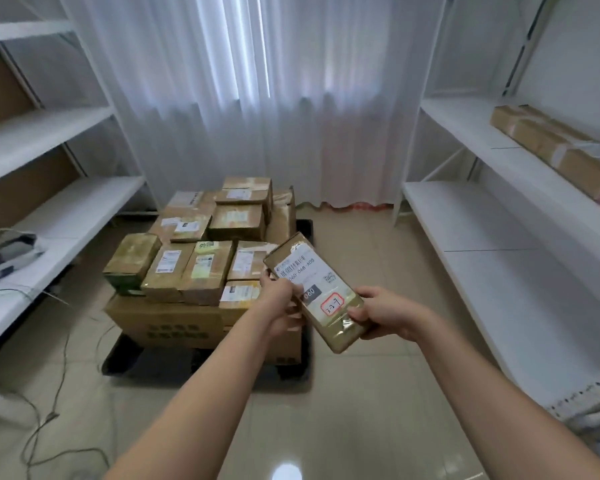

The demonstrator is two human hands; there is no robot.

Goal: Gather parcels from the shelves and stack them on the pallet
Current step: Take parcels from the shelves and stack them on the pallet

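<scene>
I hold a flat brown parcel (314, 292) with a white shipping label and a red-framed sticker, tilted in the air over the near right corner of the black pallet (132, 355). My left hand (279, 299) grips its left edge and my right hand (383, 315) grips its near right end. The pallet carries a stack of several taped cardboard parcels (201, 265), with large boxes below and smaller ones on top. One long brown parcel (555, 143) lies on the right shelf.
White shelving (492, 230) lines the right side and more white shelves (63, 216) the left. A dark device with cables (7, 251) sits on the low left shelf. Loose cables (49, 393) trail over the tiled floor. White curtains hang behind the pallet.
</scene>
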